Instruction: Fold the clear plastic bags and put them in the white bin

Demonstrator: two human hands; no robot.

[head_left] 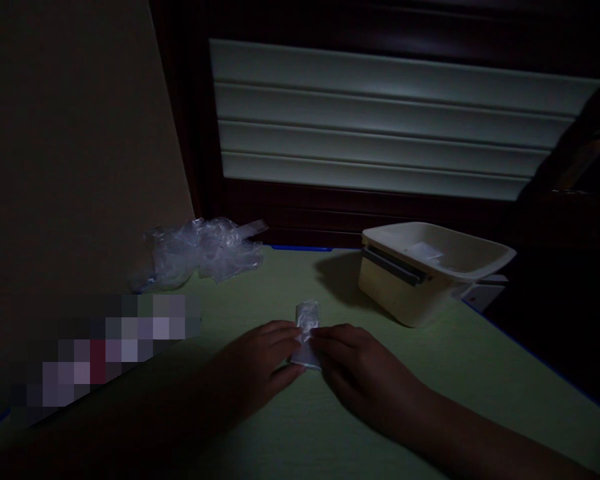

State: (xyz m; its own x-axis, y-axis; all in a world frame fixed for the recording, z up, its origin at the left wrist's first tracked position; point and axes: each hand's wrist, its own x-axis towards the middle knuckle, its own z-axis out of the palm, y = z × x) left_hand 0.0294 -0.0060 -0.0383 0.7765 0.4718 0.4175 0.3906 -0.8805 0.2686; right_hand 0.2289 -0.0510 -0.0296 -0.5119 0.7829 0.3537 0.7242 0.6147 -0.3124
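A small folded clear plastic bag (pixel 307 319) lies on the pale green table in front of me, its long side pointing away. My left hand (pixel 265 360) grips its left edge, fingers above and thumb near the lower corner. From the other side, my right hand (pixel 355 360) has its fingertips pressed together on the bag's right edge and middle. The fingers cover part of the bag, and dim light hides what, if anything, is inside it.
A heap of crumpled clear plastic bags (pixel 205 250) lies at the back left. A cream plastic bin (pixel 395 290) with a grey handle stands at the back right, a whitish flat piece (pixel 425 252) inside. A pixelated object (pixel 125 347) lies along the left edge.
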